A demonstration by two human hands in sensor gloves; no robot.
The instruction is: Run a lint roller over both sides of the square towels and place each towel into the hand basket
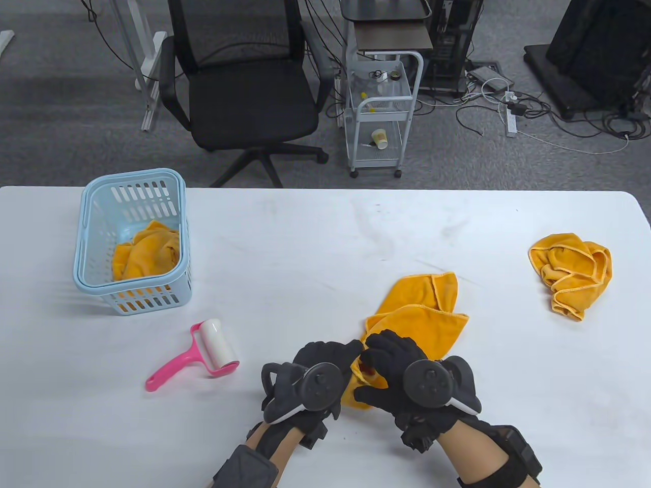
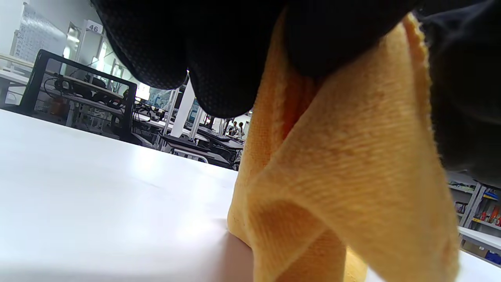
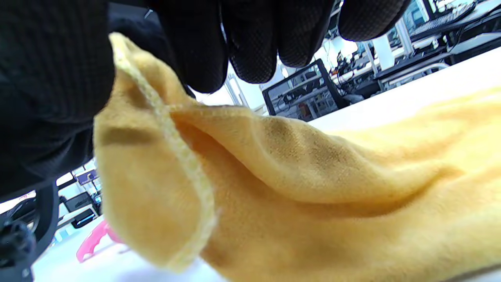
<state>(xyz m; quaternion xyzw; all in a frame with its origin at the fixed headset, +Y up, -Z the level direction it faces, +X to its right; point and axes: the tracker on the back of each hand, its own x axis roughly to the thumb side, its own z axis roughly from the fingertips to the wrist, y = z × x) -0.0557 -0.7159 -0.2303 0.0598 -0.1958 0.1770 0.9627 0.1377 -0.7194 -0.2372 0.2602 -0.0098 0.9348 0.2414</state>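
A crumpled orange towel (image 1: 419, 310) lies near the table's front middle. Both hands hold its near corner: my left hand (image 1: 325, 358) and my right hand (image 1: 389, 356) pinch the cloth side by side, fingers curled around it. In the left wrist view the orange towel (image 2: 344, 176) hangs from black gloved fingers (image 2: 219, 70) down to the table. The right wrist view shows the towel's hemmed edge (image 3: 172, 149) under my fingers (image 3: 250, 43). A pink lint roller (image 1: 196, 356) with a white roll lies to the left of my hands. The light blue hand basket (image 1: 86, 254) at the left holds one orange towel (image 1: 147, 249).
A second crumpled orange towel (image 1: 572, 274) lies at the right of the white table (image 1: 305, 244). Beyond the far edge stand a black office chair (image 1: 239, 91) and a white wire cart (image 1: 381, 112), with cables on the floor.
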